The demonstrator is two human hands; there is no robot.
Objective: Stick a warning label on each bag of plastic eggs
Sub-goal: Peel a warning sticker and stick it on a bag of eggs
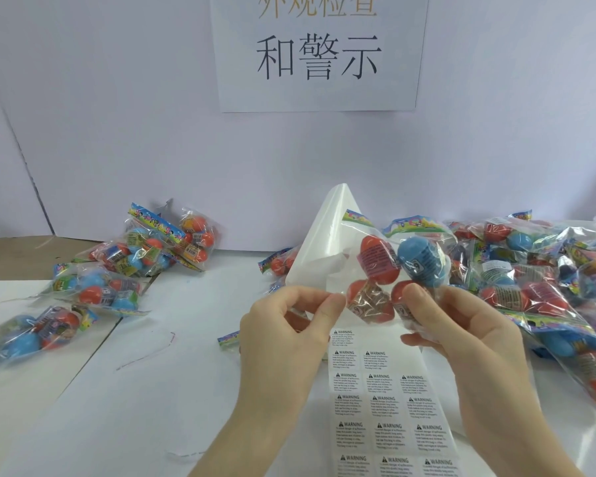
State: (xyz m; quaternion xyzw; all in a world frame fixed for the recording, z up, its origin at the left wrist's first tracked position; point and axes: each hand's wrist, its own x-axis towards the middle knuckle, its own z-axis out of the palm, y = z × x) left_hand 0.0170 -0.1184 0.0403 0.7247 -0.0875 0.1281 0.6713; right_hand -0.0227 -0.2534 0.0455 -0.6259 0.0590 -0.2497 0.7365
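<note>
Head view: you are holding one bag of plastic eggs [389, 270] up above the label sheet [386, 407], which is lying flat on the worktop [152, 390] with several rows of warning labels left on it. Your right hand [461, 335] is gripping the bag's lower right edge, thumb over a red egg [404, 299]; your left hand [289, 325] is pinching the film at the lower left corner, and whether a peeled label is sitting between those fingertips cannot be told. Hands are a little apart, both clamped on the same bag. Judgement: you are stretching the film to prepare a flat patch for the label. Keep the film taut between the two grips, choose a spot clear of the egg bulges, and lay the label down from one edge so it is not creasing. A pile of bags [547, 277] is waiting on your right; a smaller group of bags [117, 266] is lying on your left, probably finished ones. Avoid letting the hanging bag brush the sheet and lift neighbouring labels.
</note>
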